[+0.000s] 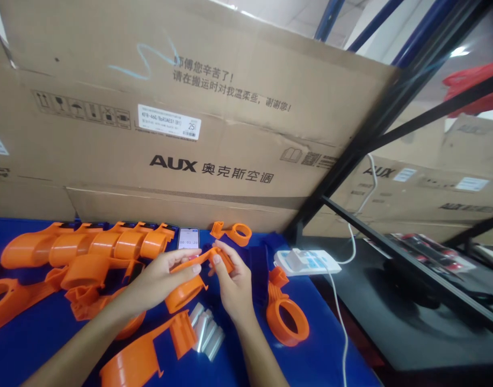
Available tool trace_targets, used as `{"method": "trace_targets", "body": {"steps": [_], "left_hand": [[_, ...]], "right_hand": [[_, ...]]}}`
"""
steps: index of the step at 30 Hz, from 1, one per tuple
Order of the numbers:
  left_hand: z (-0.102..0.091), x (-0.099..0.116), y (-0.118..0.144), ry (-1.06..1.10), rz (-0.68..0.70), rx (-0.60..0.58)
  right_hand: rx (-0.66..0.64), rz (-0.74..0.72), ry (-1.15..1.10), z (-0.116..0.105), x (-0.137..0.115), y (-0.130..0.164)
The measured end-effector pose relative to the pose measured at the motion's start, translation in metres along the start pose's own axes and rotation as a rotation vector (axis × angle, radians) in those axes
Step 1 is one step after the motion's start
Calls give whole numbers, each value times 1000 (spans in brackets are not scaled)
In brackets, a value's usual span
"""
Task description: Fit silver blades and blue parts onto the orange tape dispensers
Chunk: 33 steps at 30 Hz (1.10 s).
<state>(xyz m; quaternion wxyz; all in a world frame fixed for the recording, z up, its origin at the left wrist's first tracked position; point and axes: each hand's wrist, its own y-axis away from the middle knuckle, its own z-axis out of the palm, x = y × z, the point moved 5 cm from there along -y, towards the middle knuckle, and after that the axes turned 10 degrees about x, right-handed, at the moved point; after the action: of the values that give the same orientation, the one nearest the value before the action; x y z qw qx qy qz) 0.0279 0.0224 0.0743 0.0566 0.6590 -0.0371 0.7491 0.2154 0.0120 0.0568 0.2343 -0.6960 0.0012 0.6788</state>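
Observation:
Both of my hands hold one orange plastic tape dispenser above the blue table. My left hand is closed on its arm between thumb and fingers, with the round hub hanging below. My right hand pinches the head end of the same dispenser; the fingertips there are partly hidden. Just below the hands lies a small pile of silvery metal pieces. Nearer to me is another orange dispenser, lying on its side.
Several orange dispensers with dark ends stand in a row at the back left. More lie loose, one at the right. A phone, a white power strip with cable, and a large cardboard box stand behind. A black metal frame slants at right.

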Motion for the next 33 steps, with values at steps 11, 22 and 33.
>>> {"method": "trace_targets", "body": {"steps": [11,22,33], "left_hand": [[-14,-27,15,276,-263,26],[-28,-18,18,669,-196,280],[-28,-31,10,682,-160,326]], "right_hand": [[-69,1,-126,3,6,-4],[-767,-176,681,-5,4,21],[-766,-145,725,0,10,16]]}}
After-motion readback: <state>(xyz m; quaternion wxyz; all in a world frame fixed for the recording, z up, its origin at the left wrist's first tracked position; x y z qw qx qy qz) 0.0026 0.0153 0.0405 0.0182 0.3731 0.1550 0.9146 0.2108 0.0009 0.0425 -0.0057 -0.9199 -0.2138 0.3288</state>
